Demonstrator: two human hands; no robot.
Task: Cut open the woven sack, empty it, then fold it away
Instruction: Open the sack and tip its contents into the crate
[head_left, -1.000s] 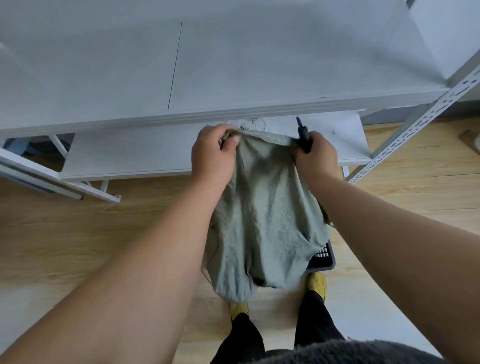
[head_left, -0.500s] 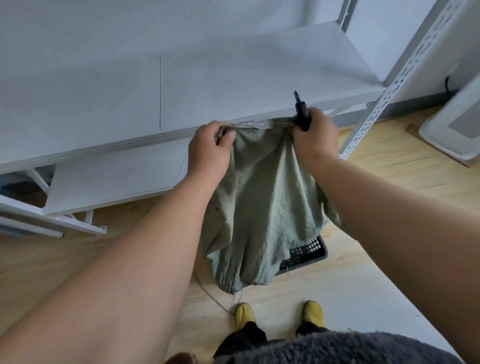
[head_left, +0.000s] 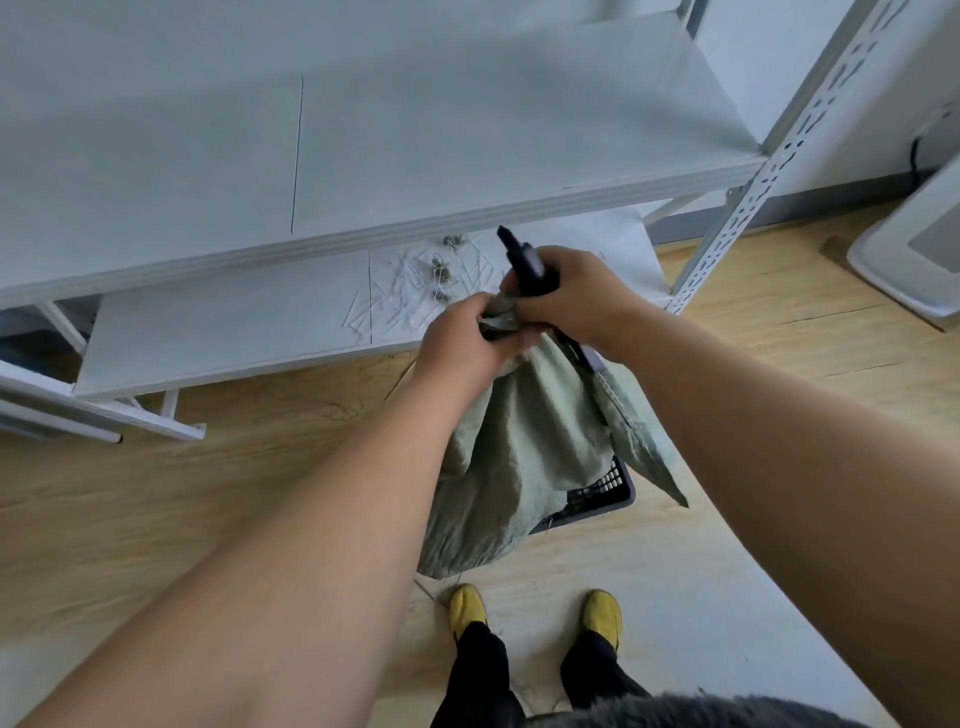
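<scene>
**Sack mouth gathered, blade still in hand**

Both hands have drawn together since half a second ago. The left hand (head_left: 470, 332) and right hand (head_left: 571, 296) now bunch the woven sack's (head_left: 524, 457) top edge between them — it hangs over the black basket (head_left: 608, 491). The right also grips a black cutter (head_left: 524, 260), tip pointing away. Risk: folding with the tool held could nick fabric or fingers — or the limp cloth slips free.

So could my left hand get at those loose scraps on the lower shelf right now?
Probably not without letting go first. The left hand grips the bunched top of the sack. The scraps lie uncovered on the lower shelf just beyond it, with nothing between, so a freed hand should likely reach them.
</scene>
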